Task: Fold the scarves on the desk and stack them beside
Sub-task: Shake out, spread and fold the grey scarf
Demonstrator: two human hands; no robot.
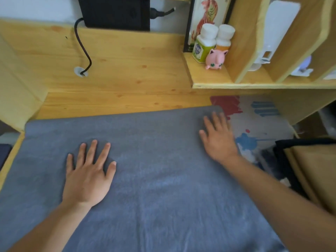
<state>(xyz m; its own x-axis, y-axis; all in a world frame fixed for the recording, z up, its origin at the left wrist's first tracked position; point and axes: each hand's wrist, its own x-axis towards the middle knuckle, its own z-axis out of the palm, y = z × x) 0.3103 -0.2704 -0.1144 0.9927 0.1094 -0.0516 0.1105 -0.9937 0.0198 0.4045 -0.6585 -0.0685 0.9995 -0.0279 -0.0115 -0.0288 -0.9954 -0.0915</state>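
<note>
The left hand (87, 177) lies flat, fingers spread, at eight o'clock on the grey scarf (154, 179) covering the wooden desk (118, 79) — the right hand (218, 137), likewise flat and gripping nothing, presses its two o'clock corner.

Wooden desk (127, 70), light pine w/ knots, back panel upright behind it. Items directly on top:
- Grey scarf (154, 179): spread flat, covers most of near desk surface, far edge straight, few soft creases. Left hand (87, 179) & right hand (218, 137) rest flat on it, fingers spread.
- Paint-splash cloth (258, 124): pale w/ red, blue marks, at right, partly under grey scarf's far right corner.
- Cable grommet (81, 71) in back panel, black cable (82, 46) passing thru.

Raised shelf (209, 77), right rear: two white-capped bottles (212, 42), touching; pink toy figure (215, 59) just in front of them.
</note>
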